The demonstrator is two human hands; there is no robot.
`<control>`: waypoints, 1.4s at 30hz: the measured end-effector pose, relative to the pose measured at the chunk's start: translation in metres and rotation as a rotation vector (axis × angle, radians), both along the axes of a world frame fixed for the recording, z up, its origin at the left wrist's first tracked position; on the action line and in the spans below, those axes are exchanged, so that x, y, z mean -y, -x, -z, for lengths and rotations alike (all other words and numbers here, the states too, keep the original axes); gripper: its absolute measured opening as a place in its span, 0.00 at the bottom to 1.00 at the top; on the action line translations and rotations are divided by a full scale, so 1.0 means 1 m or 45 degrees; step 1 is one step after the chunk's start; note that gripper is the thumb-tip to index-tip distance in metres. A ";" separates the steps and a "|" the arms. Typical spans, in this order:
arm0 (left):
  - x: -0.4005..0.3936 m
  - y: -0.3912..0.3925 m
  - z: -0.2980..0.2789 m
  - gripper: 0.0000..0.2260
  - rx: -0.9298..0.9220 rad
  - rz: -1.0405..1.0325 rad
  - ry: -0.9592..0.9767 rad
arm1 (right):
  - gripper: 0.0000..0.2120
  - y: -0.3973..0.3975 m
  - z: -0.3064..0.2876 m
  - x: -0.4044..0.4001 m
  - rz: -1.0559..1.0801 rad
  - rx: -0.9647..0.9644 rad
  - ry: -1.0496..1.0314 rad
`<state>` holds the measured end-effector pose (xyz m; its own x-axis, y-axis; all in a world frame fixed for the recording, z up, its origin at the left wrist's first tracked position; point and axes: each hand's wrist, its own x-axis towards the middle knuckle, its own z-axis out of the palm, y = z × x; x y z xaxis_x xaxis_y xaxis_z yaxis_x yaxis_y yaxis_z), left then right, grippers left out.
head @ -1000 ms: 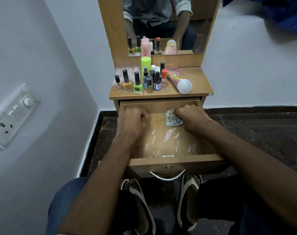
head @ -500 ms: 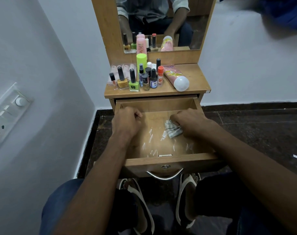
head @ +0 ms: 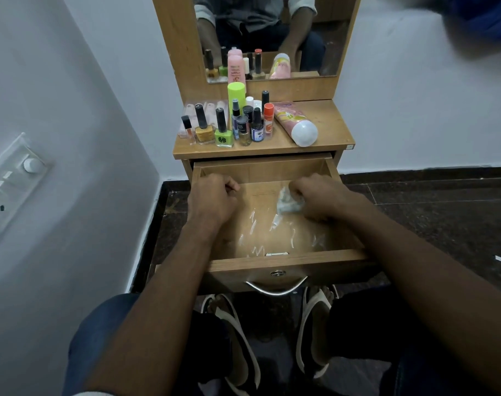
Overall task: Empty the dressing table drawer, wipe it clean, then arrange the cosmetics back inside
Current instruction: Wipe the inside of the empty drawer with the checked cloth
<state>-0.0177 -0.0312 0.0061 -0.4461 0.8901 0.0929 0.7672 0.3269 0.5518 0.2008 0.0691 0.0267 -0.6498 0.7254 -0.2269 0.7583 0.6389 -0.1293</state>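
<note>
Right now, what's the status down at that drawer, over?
Right hand grips cloth, wiping inside drawer. Left hand fisted, resting inside at drawer's left. Cosmetics all up on tabletop; nothing in the way.

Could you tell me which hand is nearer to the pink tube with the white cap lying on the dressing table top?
The right hand is nearer, just below the pink tube with the white cap. The left hand lies farther away, lower left of it.

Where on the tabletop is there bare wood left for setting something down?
Bare tabletop lies right of the lying pink tube, up to the right edge, plus a thin front strip. The left half is crowded with nail polish bottles and small vials.
</note>
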 end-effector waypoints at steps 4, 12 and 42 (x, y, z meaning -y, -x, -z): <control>-0.001 0.002 0.002 0.12 0.046 -0.009 -0.069 | 0.13 0.007 -0.001 -0.007 -0.060 0.036 -0.018; -0.003 0.001 0.003 0.11 0.087 0.007 -0.108 | 0.13 0.015 0.013 -0.014 -0.069 -0.118 0.102; 0.006 0.011 -0.016 0.14 0.046 -0.120 -0.215 | 0.14 0.085 0.022 0.016 -0.502 -0.061 0.238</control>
